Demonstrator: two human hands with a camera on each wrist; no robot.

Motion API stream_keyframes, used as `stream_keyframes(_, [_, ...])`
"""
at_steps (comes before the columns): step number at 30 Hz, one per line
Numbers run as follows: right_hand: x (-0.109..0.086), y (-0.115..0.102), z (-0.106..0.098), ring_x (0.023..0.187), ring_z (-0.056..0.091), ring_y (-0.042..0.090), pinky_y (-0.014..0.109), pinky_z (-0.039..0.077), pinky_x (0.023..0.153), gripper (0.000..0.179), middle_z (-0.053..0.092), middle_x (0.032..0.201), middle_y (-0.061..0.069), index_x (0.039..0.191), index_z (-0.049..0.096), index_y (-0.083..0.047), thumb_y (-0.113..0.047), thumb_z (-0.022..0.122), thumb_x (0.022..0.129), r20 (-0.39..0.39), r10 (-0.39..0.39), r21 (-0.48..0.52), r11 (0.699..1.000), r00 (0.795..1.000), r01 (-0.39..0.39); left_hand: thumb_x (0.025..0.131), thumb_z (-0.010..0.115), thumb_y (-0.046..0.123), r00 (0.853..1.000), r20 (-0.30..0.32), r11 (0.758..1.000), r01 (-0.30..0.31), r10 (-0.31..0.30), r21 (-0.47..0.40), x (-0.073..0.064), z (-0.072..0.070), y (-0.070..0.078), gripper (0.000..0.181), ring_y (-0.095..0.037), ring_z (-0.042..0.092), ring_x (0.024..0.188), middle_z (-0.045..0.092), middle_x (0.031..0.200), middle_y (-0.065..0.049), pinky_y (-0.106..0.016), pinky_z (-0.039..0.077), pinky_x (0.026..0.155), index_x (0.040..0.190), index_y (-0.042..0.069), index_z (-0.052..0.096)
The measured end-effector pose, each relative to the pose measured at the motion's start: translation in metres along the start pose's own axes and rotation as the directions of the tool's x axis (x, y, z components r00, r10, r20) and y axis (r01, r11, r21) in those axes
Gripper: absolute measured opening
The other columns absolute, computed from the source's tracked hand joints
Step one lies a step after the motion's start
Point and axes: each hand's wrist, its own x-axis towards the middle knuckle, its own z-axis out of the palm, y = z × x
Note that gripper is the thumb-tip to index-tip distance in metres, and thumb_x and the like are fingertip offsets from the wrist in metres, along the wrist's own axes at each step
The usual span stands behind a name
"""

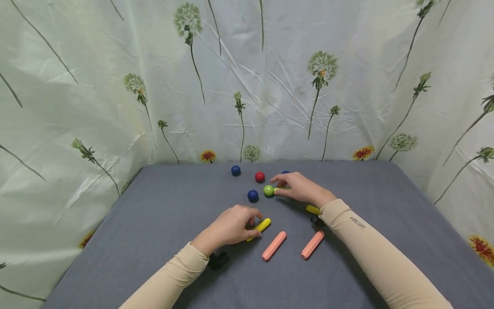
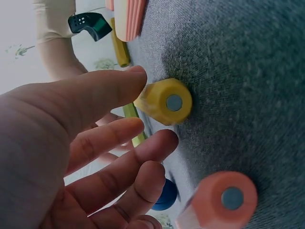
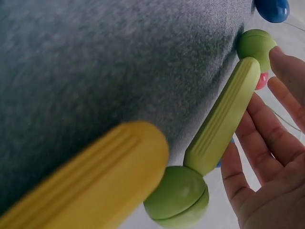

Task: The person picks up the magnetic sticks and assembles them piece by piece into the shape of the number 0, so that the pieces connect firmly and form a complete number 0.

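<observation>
In the head view my left hand (image 1: 235, 225) hovers over a yellow grooved rod (image 1: 264, 225), thumb and fingertips spread around it. The left wrist view shows a grey disc in the rod's near end and a gap between it and the lower fingers. Farther forward, my right hand (image 1: 299, 188) is beside a light-green rod (image 3: 224, 119) with a green ball (image 3: 176, 195) at its near end and another green ball (image 1: 269, 190) at its far end. My right thumb is near or touching the far ball; the other fingers extend loosely along the rod. Contact there is unclear.
Blue balls (image 1: 252, 195) (image 1: 236, 170) and a red ball (image 1: 260, 176) lie toward the back; another blue ball (image 1: 285, 172) is partly behind my right hand. Two pink rods (image 1: 274, 246) (image 1: 313, 244) lie nearer me. A second yellow rod (image 1: 313, 210) is beneath my right wrist.
</observation>
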Motion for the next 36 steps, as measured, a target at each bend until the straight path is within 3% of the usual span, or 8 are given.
stream_keyframes(10, [0.011, -0.005, 0.005, 0.123, 0.073, 0.031, 0.049, 0.057, 0.105, 0.044, 0.076, 0.13, 0.016, 0.145, 0.065, -0.008, -0.026, 0.071, 0.106, 0.043, -0.029, -0.018, 0.999, 0.999, 0.03, 0.089, 0.09, 0.026, 1.0, -0.001, 0.998, 0.026, -0.027, -0.053, 0.002, 0.005, -0.001, 0.031, -0.004, 0.054, 0.068, 0.066, 0.078, 0.007, -0.023, 0.046, 0.063, 0.116, 0.013, 0.08])
stream_keyframes(19, [0.014, -0.005, 0.007, 0.119, 0.073, 0.029, 0.048, 0.058, 0.103, 0.04, 0.077, 0.126, 0.014, 0.142, 0.068, -0.009, -0.026, 0.072, 0.105, 0.03, -0.04, -0.055, 0.998, 0.999, 0.042, 0.09, 0.089, 0.021, 0.998, 0.001, 0.993, 0.059, -0.059, -0.106, 0.002, 0.006, 0.002, 0.027, -0.003, 0.053, 0.065, 0.063, 0.073, 0.007, -0.021, 0.045, 0.06, 0.113, 0.009, 0.082])
stream_keyframes(36, [0.013, -0.008, 0.008, 0.116, 0.075, 0.028, 0.046, 0.059, 0.102, 0.036, 0.078, 0.124, 0.013, 0.137, 0.072, -0.01, -0.023, 0.073, 0.104, 0.013, -0.042, -0.071, 0.997, 0.999, 0.043, 0.088, 0.091, 0.023, 0.993, 0.025, 0.991, 0.114, -0.112, -0.068, 0.005, 0.005, 0.008, 0.017, -0.005, 0.053, 0.062, 0.063, 0.07, 0.007, -0.02, 0.045, 0.059, 0.095, 0.01, 0.083])
